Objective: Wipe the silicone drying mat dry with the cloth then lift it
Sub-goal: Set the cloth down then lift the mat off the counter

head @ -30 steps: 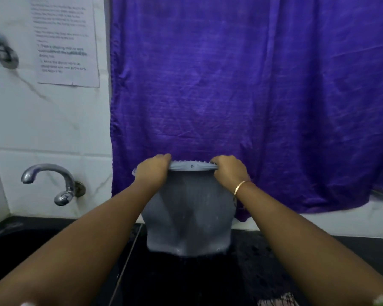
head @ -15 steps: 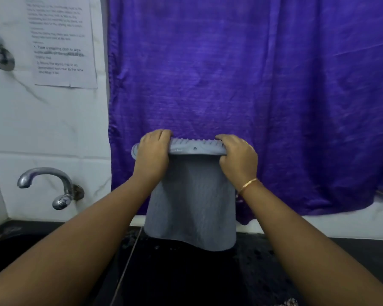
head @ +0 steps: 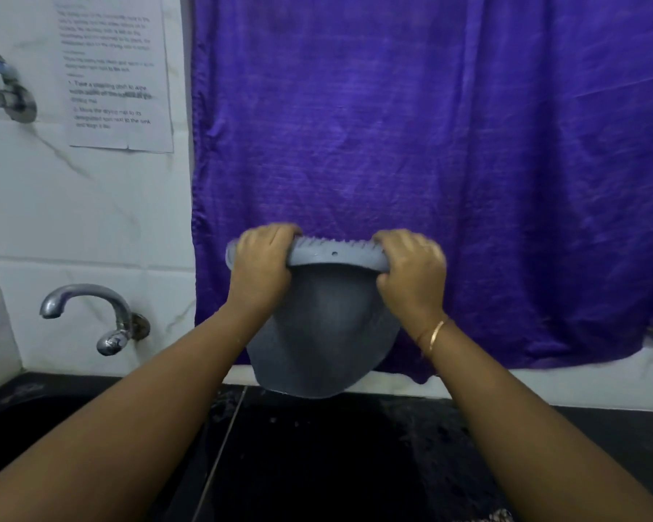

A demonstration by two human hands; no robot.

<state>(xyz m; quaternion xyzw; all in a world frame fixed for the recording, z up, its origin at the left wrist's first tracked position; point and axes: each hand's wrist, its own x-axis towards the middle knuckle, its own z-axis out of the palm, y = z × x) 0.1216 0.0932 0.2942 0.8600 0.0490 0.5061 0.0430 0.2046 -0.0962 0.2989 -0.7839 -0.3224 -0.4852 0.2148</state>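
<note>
Silicone drying mat (head: 325, 333) held up, lower edge hanging just above black table (head: 336, 465), in front of purple curtain (head: 430, 145). Left grip (head: 261, 265) and right grip (head: 411, 273): fingers curled round rolled top edge. Mat sags and bows, so soft, floppy, light; likely slick if damp. Best hold: top corners, wide apart. Tap (head: 91, 314) on tiled wall at left.

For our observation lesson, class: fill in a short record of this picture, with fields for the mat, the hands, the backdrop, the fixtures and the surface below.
Mat: grey silicone drying mat, held up by its top edge, hanging down and bowed.
Hands: left hand grips the top edge's left end; right hand grips its right end, thin gold bangle at the wrist.
Backdrop: purple fabric curtain beside a white tiled wall.
Fixtures: curved metal tap; printed paper sheet above it.
Below: black counter.
</note>
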